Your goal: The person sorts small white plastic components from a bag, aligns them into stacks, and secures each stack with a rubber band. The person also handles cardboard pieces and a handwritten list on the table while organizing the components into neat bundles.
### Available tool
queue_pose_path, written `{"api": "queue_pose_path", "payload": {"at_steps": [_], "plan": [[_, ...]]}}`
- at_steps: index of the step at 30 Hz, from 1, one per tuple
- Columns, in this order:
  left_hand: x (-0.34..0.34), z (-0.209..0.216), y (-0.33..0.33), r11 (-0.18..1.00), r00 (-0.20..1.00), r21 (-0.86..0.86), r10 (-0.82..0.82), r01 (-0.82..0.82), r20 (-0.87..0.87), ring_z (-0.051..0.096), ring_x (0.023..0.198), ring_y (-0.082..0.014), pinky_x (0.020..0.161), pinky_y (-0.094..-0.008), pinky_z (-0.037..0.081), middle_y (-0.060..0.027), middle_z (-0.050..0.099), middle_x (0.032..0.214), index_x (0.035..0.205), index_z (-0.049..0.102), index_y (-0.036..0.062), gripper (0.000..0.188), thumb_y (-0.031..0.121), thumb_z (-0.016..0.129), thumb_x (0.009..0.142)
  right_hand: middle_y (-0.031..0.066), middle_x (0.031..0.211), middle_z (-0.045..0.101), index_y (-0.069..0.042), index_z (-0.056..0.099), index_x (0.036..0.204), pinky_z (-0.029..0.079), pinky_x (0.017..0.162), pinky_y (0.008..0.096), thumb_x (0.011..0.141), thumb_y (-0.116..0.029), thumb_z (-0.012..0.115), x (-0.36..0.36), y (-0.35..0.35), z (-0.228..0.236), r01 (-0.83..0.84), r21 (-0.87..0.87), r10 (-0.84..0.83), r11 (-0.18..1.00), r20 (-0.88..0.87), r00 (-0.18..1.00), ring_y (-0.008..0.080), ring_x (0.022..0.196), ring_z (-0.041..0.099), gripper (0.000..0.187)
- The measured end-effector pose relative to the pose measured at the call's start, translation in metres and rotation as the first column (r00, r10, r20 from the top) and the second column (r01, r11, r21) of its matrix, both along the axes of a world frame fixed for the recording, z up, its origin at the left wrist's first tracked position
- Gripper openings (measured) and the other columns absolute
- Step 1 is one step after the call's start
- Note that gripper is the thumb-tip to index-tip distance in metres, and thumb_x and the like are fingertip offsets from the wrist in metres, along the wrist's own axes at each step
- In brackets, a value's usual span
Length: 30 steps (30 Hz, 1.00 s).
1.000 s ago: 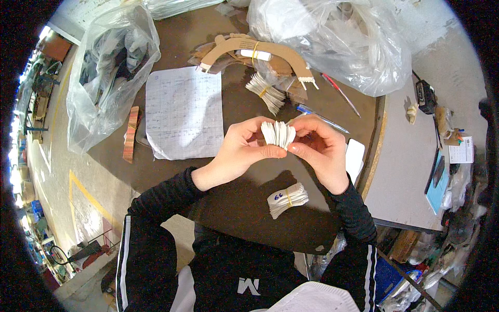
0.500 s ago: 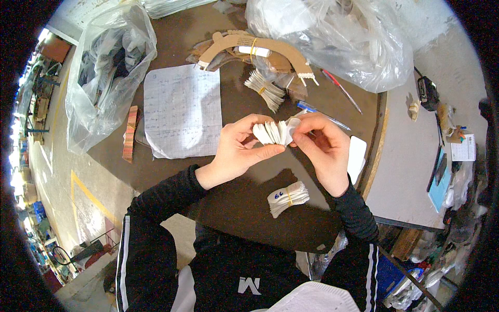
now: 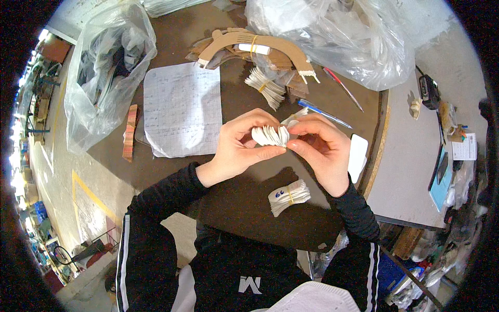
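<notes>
A fanned stack of small white paper tags (image 3: 267, 136) is between my hands over the dark brown table. My left hand (image 3: 231, 151) is closed round the stack, its thumb along the near edge. At the stack's right end, my right hand (image 3: 325, 148) pinches the tags between thumb and fingers; how many it holds is hidden. Just nearer to me lies another bundle of white tags (image 3: 283, 200), tied with a yellow rubber band, with blue handwriting on its end tag. A similar banded bundle (image 3: 264, 87) lies beyond my hands.
Left of my hands lies a handwritten sheet (image 3: 182, 114) beside a striped strip bundle (image 3: 130, 132). A curved brown cardboard piece (image 3: 221, 46), a blue pen (image 3: 325, 114) and a red pen (image 3: 343, 88) lie beyond. Clear plastic bags (image 3: 332, 36) fill the back; a white rectangular object (image 3: 357, 156) is rightward.
My right fingers have come in against the stack; the separate tag they held apart at its right end is now mostly hidden. The tags look pressed closer together.
</notes>
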State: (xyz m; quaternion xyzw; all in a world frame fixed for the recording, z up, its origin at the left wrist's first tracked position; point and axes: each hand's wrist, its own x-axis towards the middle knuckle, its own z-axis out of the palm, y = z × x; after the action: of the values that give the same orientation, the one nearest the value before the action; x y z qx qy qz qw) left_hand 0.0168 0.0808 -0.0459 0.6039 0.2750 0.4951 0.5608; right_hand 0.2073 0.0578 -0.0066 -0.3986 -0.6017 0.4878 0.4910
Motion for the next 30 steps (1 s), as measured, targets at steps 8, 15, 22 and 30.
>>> {"api": "queue_pose_path", "payload": {"at_steps": [8, 15, 22, 30], "plan": [[0.000, 0.001, 0.000, 1.000, 1.000, -0.024, -0.009, 0.008, -0.023, 0.061, 0.089, -0.0139, 0.075, -0.0260, 0.048, -0.0078, 0.063, 0.100, 0.094, 0.064, 0.0011, 0.031, 0.005, 0.084, 0.070, 0.0103, 0.102, 0.064, 0.001, 0.069, 0.097, 0.051, 0.075, 0.0255, 0.080, 0.006, 0.068, 0.001, -0.002, -0.002, 0.082, -0.004, -0.082, 0.997, 0.005, 0.997, 0.0160, 0.091, 0.063, 0.017], [0.000, 0.002, -0.001, 0.998, 1.000, -0.069, -0.012, 0.012, -0.002, 0.062, 0.089, -0.0141, 0.075, -0.0261, 0.048, -0.0080, 0.063, 0.099, 0.094, 0.064, 0.0010, 0.031, 0.006, 0.084, 0.071, 0.0114, 0.101, 0.065, 0.000, 0.070, 0.095, 0.052, 0.074, 0.0273, 0.078, 0.000, 0.073, -0.001, -0.001, 0.001, 0.035, 0.056, -0.037, 0.998, 0.037, 0.999, 0.0181, 0.088, 0.065, 0.017], [0.000, 0.001, 0.000, 0.998, 1.000, -0.063, -0.027, 0.026, -0.002, 0.061, 0.089, -0.0142, 0.075, -0.0264, 0.048, -0.0080, 0.063, 0.099, 0.093, 0.065, 0.0008, 0.029, 0.006, 0.084, 0.071, 0.0115, 0.098, 0.066, 0.000, 0.070, 0.092, 0.052, 0.074, 0.0288, 0.077, -0.002, 0.074, 0.001, 0.001, 0.001, 0.054, 0.108, -0.068, 0.993, 0.132, 0.989, 0.0200, 0.087, 0.066, 0.015], [0.000, 0.001, 0.000, 0.999, 1.000, -0.040, -0.017, 0.016, -0.017, 0.061, 0.088, -0.0139, 0.073, -0.0258, 0.047, -0.0080, 0.063, 0.099, 0.093, 0.065, 0.0008, 0.029, 0.006, 0.084, 0.071, 0.0124, 0.110, 0.060, 0.005, 0.067, 0.096, 0.052, 0.080, 0.0264, 0.084, 0.005, 0.067, 0.004, -0.002, 0.002, -0.007, 0.043, 0.001, 0.999, 0.130, 0.992, 0.0164, 0.096, 0.061, 0.012]]}}
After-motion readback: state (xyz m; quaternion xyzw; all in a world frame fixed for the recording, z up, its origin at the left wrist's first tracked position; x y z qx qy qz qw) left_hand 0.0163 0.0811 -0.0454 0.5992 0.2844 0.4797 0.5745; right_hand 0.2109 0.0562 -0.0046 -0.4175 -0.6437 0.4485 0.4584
